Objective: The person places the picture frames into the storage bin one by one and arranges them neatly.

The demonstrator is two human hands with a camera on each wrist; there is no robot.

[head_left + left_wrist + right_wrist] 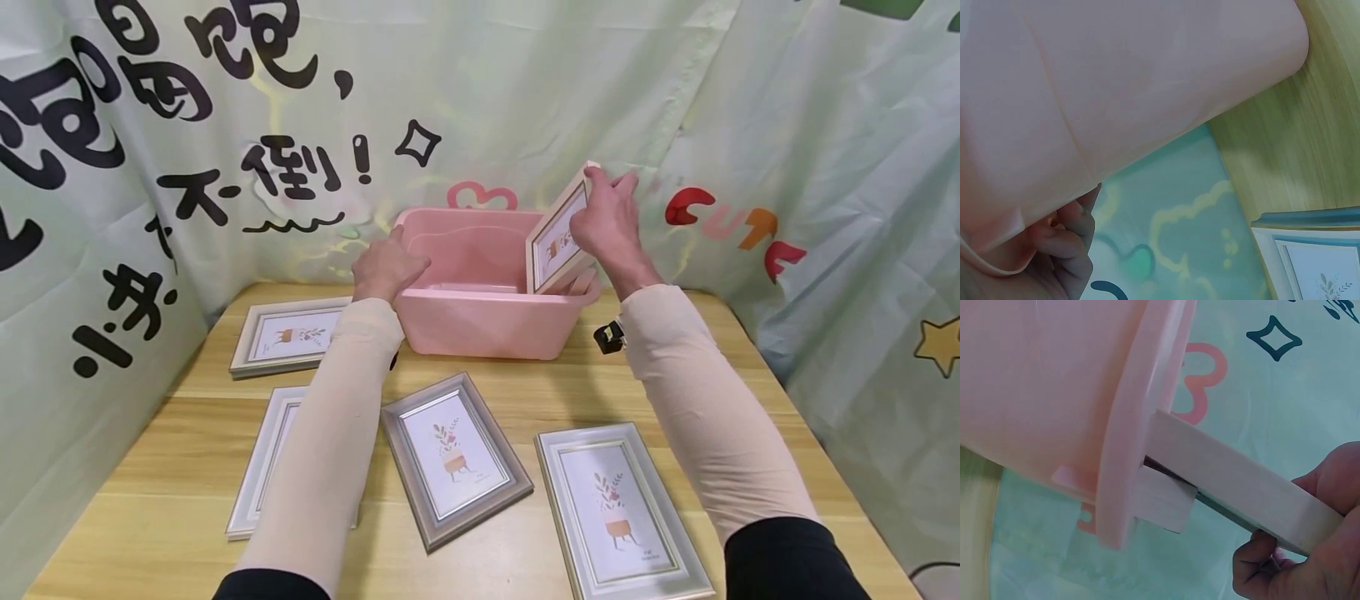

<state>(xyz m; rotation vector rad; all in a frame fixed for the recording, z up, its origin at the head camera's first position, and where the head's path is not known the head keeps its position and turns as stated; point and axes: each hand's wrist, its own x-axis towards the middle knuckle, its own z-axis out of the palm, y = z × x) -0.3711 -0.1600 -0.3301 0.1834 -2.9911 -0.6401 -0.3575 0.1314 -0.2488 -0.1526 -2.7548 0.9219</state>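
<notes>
My left hand (pixel 386 268) grips the left rim of a pink plastic tub (pixel 487 327); in the left wrist view its fingers (pixel 1063 244) curl under that rim. On the other side, my right hand (pixel 611 221) holds a pale picture frame (pixel 558 237) by its upper end. The frame leans to the right, its lower end inside the tub. Seen from the right wrist, the thumb and fingers pinch the frame's edges, and a pale piece (pixel 1166 499) sticks up over the rim beside it.
On the wooden table (pixel 165 475) lie several picture frames: a light one (pixel 247 343) at left, a white one (pixel 251 492) partly behind my left arm, a brown-grey one (pixel 457 458) in the middle and a silver-white one (pixel 622 508) at right. A printed curtain (pixel 525 100) hangs behind.
</notes>
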